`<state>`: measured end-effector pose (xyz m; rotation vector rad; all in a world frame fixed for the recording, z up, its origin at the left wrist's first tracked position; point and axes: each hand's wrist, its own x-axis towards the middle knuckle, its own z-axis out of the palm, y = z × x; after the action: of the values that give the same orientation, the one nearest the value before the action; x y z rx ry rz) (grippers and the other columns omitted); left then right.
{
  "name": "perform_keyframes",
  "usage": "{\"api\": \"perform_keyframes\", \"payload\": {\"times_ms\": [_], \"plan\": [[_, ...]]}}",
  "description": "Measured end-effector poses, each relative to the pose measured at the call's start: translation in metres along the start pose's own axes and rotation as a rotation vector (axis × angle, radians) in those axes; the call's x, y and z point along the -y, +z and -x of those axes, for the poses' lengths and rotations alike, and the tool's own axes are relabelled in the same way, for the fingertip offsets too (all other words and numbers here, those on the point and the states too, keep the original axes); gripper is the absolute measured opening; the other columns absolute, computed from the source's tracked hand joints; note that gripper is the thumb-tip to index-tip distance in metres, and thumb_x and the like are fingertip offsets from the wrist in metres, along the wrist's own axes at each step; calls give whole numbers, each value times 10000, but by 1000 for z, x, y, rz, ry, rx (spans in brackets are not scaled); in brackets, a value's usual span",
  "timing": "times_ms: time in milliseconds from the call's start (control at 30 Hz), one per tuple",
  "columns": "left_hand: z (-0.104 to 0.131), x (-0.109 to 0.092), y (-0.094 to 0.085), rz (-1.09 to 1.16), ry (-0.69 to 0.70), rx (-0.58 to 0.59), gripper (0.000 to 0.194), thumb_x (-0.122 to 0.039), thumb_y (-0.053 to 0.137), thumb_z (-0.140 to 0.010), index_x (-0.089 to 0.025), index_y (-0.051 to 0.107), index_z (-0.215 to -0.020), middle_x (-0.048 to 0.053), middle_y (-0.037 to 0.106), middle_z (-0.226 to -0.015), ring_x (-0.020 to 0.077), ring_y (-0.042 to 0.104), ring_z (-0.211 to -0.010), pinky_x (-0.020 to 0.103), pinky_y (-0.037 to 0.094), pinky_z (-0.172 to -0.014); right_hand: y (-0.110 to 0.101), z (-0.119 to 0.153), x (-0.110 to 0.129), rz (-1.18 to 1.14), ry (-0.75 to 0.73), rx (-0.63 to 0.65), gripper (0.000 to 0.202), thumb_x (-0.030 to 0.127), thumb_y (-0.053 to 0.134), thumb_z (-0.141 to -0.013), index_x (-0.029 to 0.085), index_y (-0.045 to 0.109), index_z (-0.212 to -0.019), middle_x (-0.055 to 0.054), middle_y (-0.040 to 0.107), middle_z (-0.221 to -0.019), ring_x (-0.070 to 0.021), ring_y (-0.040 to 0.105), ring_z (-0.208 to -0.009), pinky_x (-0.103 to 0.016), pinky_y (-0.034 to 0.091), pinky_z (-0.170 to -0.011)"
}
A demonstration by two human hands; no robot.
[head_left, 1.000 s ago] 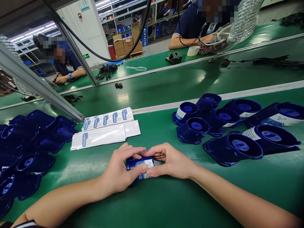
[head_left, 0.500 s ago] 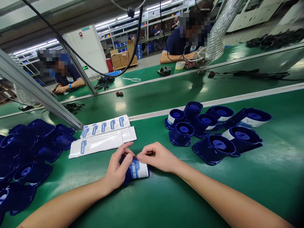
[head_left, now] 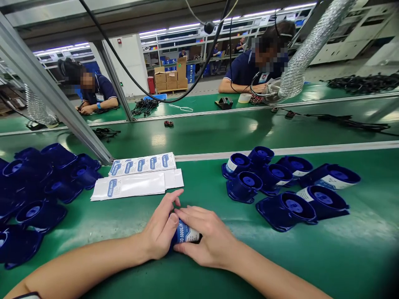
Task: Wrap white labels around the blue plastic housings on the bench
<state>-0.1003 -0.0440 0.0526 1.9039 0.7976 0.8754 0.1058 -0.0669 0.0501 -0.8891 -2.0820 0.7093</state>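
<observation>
Between my hands on the green bench lies a dark blue plastic housing with a white and blue label on its curved side. My left hand grips the housing from the left, thumb on the label's edge and index finger raised. From the right, my right hand wraps over it, fingers across the top and thumb at the lower edge. The two hands hide much of the housing. Just beyond them are label sheets, partly peeled, in an overlapping stack.
Labelled blue housings stand grouped on the right. More blue housings are crowded at the left. A metal post slants down behind the sheets. Across the bench sit two co-workers, near a foil duct and black cables.
My right hand has gone from a pinch at the label's upper edge to wrapping over the housing. My left hand stays on it. The view has shifted and levelled somewhat.
</observation>
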Motion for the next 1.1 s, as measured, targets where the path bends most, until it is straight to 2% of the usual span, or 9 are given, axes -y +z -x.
{"api": "perform_keyframes", "payload": {"times_ms": [133, 267, 333, 467, 600, 733, 833, 967, 1100], "plan": [[0, -4, -1, -54, 18, 24, 580, -516, 323, -1146, -298, 306, -1684, 98, 519, -1253, 260, 549, -1091, 445, 462, -1025, -7, -4, 11, -127, 129, 9, 535, 275, 1001, -695, 214, 825, -1197, -88, 844, -1153, -333, 755, -1000, -466, 580, -896], [-1, -1, 0, -81, 85, 41, 615, -540, 317, -1141, -302, 261, -1704, 103, 500, -1250, 270, 526, -1095, 464, 464, -996, -11, -6, 15, -259, 321, 24, 496, 257, 1042, -591, 280, 888, -1062, -25, 860, -1040, -310, 746, -979, -435, 558, -877], [-1, 1, 1, -99, 159, 58, 650, -578, 316, -1133, -293, 247, -1713, 110, 499, -1238, 278, 516, -1091, 471, 472, -970, -12, -7, 14, -346, 430, 17, 467, 293, 1052, -558, 275, 904, -1001, -37, 861, -1020, -324, 749, -1005, -439, 552, -896], [0, 3, 1, -123, 243, 82, 680, -605, 312, -1128, -288, 228, -1724, 117, 502, -1216, 285, 511, -1071, 474, 483, -926, -14, -9, 12, -483, 611, 18, 548, 346, 1063, -492, 250, 914, -1010, -80, 850, -1107, -365, 750, -1075, -455, 539, -954], [1, 1, 0, -138, 253, 96, 689, -605, 301, -1127, -284, 216, -1730, 128, 497, -1230, 293, 511, -1075, 483, 490, -922, -19, -13, 11, -475, 647, 99, 457, 348, 1032, -547, 247, 917, -977, -43, 844, -991, -331, 733, -995, -421, 496, -916], [1, -1, 0, -163, 281, 108, 694, -607, 290, -1127, -281, 206, -1735, 134, 489, -1246, 294, 515, -1085, 485, 503, -922, -25, -16, 9, -549, 637, 166, 337, 401, 999, -609, 207, 901, -866, -11, 830, -893, -282, 713, -905, -360, 478, -817], [1, -3, 2, -174, 291, 127, 704, -606, 290, -1128, -271, 190, -1740, 136, 487, -1248, 294, 518, -1090, 483, 511, -922, -26, -15, 7, -606, 640, 178, 330, 431, 993, -624, 193, 888, -826, 1, 810, -823, -250, 701, -832, -337, 486, -768], [2, -4, 2, -170, 313, 140, 696, -573, 310, -1131, -261, 188, -1741, 134, 488, -1237, 293, 517, -1087, 481, 510, -920, -25, -14, 4, -676, 674, 152, 320, 417, 997, -605, 183, 880, -789, -15, 815, -813, -257, 720, -841, -342, 524, -783], [3, -3, 2, -156, 340, 142, 677, -512, 343, -1132, -241, 204, -1737, 129, 493, -1221, 287, 514, -1079, 467, 500, -909, -25, -13, 3, -686, 654, 155, 319, 412, 979, -634, 185, 894, -841, -32, 841, -872, -290, 749, -911, -368, 555, -851]]}}
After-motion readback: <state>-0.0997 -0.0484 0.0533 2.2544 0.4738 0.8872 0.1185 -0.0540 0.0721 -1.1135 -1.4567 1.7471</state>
